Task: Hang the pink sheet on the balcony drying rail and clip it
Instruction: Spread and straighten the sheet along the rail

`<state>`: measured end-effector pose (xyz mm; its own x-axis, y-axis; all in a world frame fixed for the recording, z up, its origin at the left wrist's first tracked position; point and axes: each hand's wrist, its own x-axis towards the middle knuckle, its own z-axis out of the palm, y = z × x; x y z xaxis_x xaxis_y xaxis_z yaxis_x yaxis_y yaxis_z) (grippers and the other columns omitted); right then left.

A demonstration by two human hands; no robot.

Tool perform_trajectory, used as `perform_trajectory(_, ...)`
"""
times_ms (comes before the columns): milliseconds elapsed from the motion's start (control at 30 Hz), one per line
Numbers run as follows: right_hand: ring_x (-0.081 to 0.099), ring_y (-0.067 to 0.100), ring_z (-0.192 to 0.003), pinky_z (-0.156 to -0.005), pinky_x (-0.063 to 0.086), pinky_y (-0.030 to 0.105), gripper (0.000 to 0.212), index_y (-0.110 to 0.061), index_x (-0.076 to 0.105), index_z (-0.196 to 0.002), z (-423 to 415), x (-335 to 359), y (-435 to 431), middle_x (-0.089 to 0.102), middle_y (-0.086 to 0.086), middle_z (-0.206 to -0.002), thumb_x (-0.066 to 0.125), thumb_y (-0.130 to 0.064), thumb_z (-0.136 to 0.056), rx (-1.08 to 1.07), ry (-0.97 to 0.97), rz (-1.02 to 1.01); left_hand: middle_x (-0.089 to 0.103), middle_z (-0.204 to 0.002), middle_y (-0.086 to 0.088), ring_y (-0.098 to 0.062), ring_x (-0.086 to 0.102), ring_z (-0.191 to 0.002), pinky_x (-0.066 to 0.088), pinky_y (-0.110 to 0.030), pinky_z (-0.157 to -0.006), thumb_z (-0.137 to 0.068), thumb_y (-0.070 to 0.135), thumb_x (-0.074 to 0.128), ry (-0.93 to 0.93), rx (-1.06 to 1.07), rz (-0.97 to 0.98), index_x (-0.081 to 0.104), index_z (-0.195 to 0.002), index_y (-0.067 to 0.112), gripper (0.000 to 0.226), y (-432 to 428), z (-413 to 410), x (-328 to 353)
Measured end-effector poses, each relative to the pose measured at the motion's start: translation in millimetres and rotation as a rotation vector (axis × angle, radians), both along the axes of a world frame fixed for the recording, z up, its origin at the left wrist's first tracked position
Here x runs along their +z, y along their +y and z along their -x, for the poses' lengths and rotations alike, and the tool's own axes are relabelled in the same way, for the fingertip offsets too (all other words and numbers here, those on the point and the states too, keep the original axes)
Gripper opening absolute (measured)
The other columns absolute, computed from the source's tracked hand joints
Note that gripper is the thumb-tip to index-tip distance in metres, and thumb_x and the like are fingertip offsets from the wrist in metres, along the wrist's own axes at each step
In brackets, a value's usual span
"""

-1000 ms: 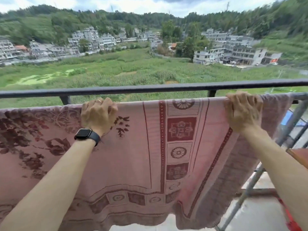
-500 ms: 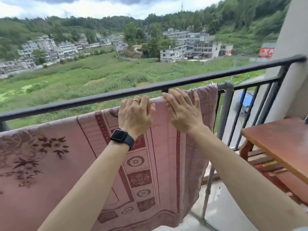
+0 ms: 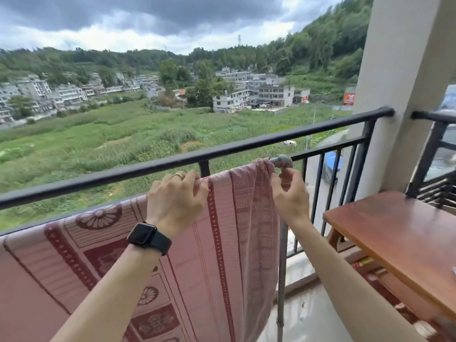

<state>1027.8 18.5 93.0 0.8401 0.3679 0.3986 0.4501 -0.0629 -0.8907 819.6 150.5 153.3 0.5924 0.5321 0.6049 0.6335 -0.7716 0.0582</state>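
Note:
The pink sheet (image 3: 229,243), patterned with dark red borders and medallions, hangs over the grey drying rail, whose elbow end (image 3: 282,161) and upright post show at the right. My left hand (image 3: 176,202), with a ring and a black watch, grips the sheet's top fold on the rail. My right hand (image 3: 290,193) pinches the sheet's bunched right edge just below the rail's elbow. The rail under the cloth is hidden. No clip is in view.
The black balcony railing (image 3: 222,150) runs just beyond the drying rail. A brown wooden table (image 3: 399,243) stands at the right, close to my right forearm. A pale pillar (image 3: 404,90) rises at the far right. Wet concrete floor lies below.
Both hands have slid right along the rail to the sheet's right end. The view has turned right. The right edge of the sheet is now bunched near the rail's elbow.

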Motion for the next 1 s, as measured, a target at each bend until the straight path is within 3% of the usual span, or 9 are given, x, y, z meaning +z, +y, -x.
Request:
perform_trajectory(100, 0.067, 0.012, -0.083, -0.067, 0.052, 0.021, 0.028, -0.019, 0.062, -0.110, -12.1, 6.7, 0.2, 0.070, -0.002, -0.095, 0.057, -0.044, -0.098, 0.230, 0.178, -0.011, 0.062, -0.081, 0.006, -0.018, 0.059, -0.071, 0.052, -0.036, -0.069, -0.096, 0.055, 0.033, 0.055, -0.122, 0.019, 0.058, -0.104, 0.027, 0.039, -15.5, -62.0, 8.2)
perform_trajectory(200, 0.071, 0.023, -0.081, -0.073, 0.058, 0.039, 0.022, -0.022, 0.069, -0.094, -36.3, 16.9, -8.4, 0.074, 0.001, -0.085, 0.061, -0.042, -0.096, 0.276, 0.060, -0.007, 0.063, -0.085, 0.006, -0.019, 0.061, -0.070, 0.055, -0.037, -0.065, -0.094, 0.060, 0.033, 0.078, -0.202, 0.028, 0.055, -0.107, 0.026, 0.043, -22.9, -107.3, 12.5)
perform_trajectory(367, 0.066, 0.021, -0.087, -0.077, 0.056, 0.035, 0.013, -0.021, 0.063, -0.098, -97.4, 32.4, -39.2, 0.068, 0.000, -0.093, 0.057, -0.033, -0.100, 0.232, 0.066, -0.149, 0.064, -0.086, 0.009, -0.016, 0.062, -0.070, 0.055, -0.035, -0.059, -0.095, 0.064, 0.032, 0.100, -0.245, 0.027, 0.052, -0.115, 0.034, 0.041, -17.4, -130.0, 13.2)
perform_trajectory(467, 0.063, 0.017, -0.075, -0.065, 0.052, 0.027, 0.017, -0.014, 0.060, -0.102, -105.6, 19.3, -39.0, 0.067, 0.003, -0.086, 0.054, -0.029, -0.102, 0.465, 0.272, -0.017, 0.062, -0.072, 0.008, -0.016, 0.060, -0.060, 0.049, -0.029, -0.051, -0.096, 0.062, 0.035, 0.118, -0.154, -0.189, 0.056, -0.114, 0.029, 0.043, -18.7, -127.3, -0.3)
perform_trajectory(567, 0.060, 0.026, -0.077, -0.074, 0.047, 0.035, 0.043, -0.002, 0.064, -0.111, -115.7, 16.1, -37.2, 0.067, 0.009, -0.087, 0.059, -0.042, -0.096, 0.732, 0.520, 0.010, 0.059, -0.075, 0.007, -0.017, 0.060, -0.063, 0.046, -0.029, -0.052, -0.094, 0.063, 0.037, 0.119, -0.141, -0.098, 0.054, -0.119, 0.031, 0.044, -28.2, -129.3, 3.7)
perform_trajectory(733, 0.073, 0.020, -0.092, -0.087, 0.055, 0.033, 0.031, -0.011, 0.072, -0.108, -141.3, 17.2, -42.2, 0.077, 0.005, -0.100, 0.072, -0.034, -0.087, 0.912, 0.267, 0.341, 0.064, -0.107, 0.011, -0.013, 0.063, -0.089, 0.054, -0.034, -0.067, -0.087, 0.072, 0.041, 0.141, -0.177, 0.141, 0.051, -0.129, 0.036, 0.056, -45.7, -171.2, 26.1)
perform_trajectory(833, 0.072, 0.013, -0.101, -0.094, 0.055, 0.033, 0.028, -0.016, 0.072, -0.113, -151.2, -19.6, -51.9, 0.077, -0.002, -0.105, 0.076, -0.023, -0.087, 1.051, 0.292, 0.411, 0.068, -0.096, 0.012, -0.014, 0.064, -0.083, 0.052, -0.033, -0.063, -0.088, 0.067, 0.048, 0.220, -0.128, 0.163, 0.063, -0.109, 0.029, 0.045, -59.2, -210.6, 27.9)
perform_trajectory(933, 0.069, -0.004, -0.091, -0.082, 0.055, 0.017, 0.018, -0.024, 0.074, -0.108, -165.7, -52.0, -69.8, 0.075, -0.015, -0.099, 0.073, -0.025, -0.090, 1.160, 0.185, 0.543, 0.068, -0.084, 0.011, -0.013, 0.065, -0.079, 0.056, -0.036, -0.067, -0.090, 0.054, 0.058, 0.143, -0.111, 0.305, 0.068, -0.096, 0.026, 0.030, -64.8, -233.0, 25.5)
perform_trajectory(1000, 0.071, 0.007, -0.091, -0.079, 0.057, 0.025, 0.019, -0.019, 0.075, -0.107, -179.2, -68.3, -81.6, 0.077, -0.007, -0.099, 0.072, -0.030, -0.091, 1.142, 0.182, 0.411, 0.069, -0.084, 0.017, -0.008, 0.067, -0.081, 0.058, -0.037, -0.072, -0.088, 0.053, 0.061, 0.033, -0.099, 0.329, 0.069, -0.094, 0.031, 0.023, -68.9, -238.7, 19.5)
